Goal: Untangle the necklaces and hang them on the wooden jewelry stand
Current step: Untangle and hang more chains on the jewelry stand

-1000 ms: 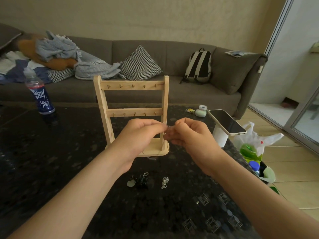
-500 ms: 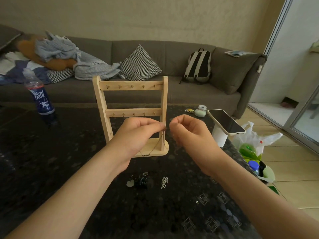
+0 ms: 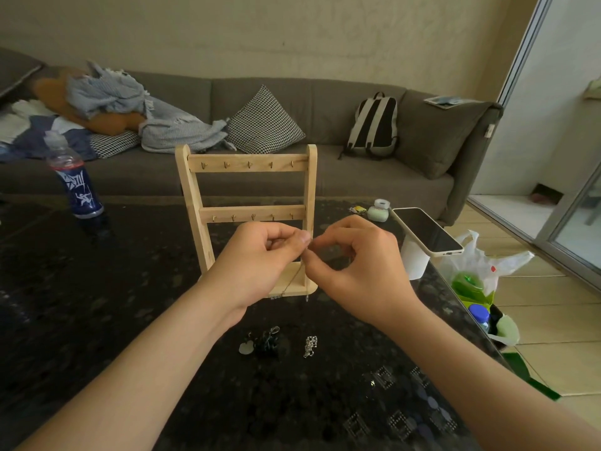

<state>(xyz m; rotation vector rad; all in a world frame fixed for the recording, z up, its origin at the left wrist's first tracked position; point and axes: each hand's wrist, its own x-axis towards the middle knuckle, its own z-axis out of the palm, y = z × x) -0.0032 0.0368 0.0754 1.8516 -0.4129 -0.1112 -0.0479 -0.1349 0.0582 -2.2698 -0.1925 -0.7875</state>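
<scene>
We are seeing a blue-labelled plastic bottle [image 3: 78, 187] standing far left on the dark speckled stone table [image 3: 97, 320]. At centre, the pale wooden ladder-shaped jewelry stand [image 3: 247, 164] is standing upright with two rows of small hooks. Before it, our left hand [image 3: 260, 255] is pinching a thin gold-toned chain necklace [image 3: 293, 275] that is dangling over the stand's base. Our right hand [image 3: 354, 271], fingers curled, is pinching it just beside. The chain's ends are proving too fine to trace. Nearer us, a dark tangled jewelry clump [image 3: 266, 341] and a small silver chain [image 3: 310, 346] are lying apart. The table's right edge is running just beyond a white smartphone [image 3: 426, 231].
</scene>
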